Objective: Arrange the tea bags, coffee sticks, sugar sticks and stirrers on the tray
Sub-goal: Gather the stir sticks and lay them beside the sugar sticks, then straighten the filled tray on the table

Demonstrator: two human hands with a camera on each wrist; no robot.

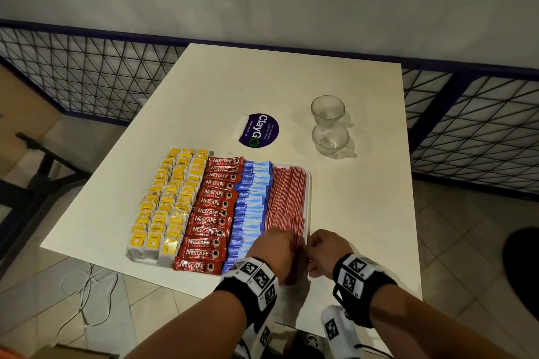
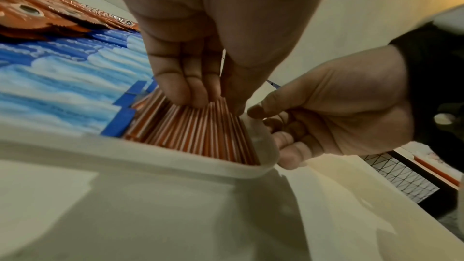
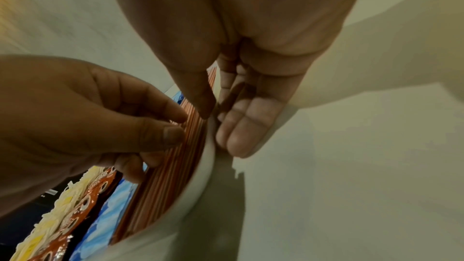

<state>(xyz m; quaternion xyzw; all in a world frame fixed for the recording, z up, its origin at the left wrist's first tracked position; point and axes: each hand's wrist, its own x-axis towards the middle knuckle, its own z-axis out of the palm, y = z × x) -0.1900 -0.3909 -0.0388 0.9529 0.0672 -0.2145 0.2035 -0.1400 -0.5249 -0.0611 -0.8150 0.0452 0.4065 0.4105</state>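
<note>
Fingertips press thin striped stirrers; smooth white tray.

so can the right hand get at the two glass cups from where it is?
Probably yes. The right hand sits at the tray's near right corner; only bare table lies between it and the glass cups.

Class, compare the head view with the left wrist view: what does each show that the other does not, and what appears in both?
Only the head view shows the tea bags, the two glass cups, the round sticker and the whole table.

Only the left wrist view shows the left hand's fingertips pressing on the stirrers, and the right hand's thumb and fingers at the tray's corner rim.

Both show the coffee sticks, sugar sticks, stirrers, tray and both hands.
</note>
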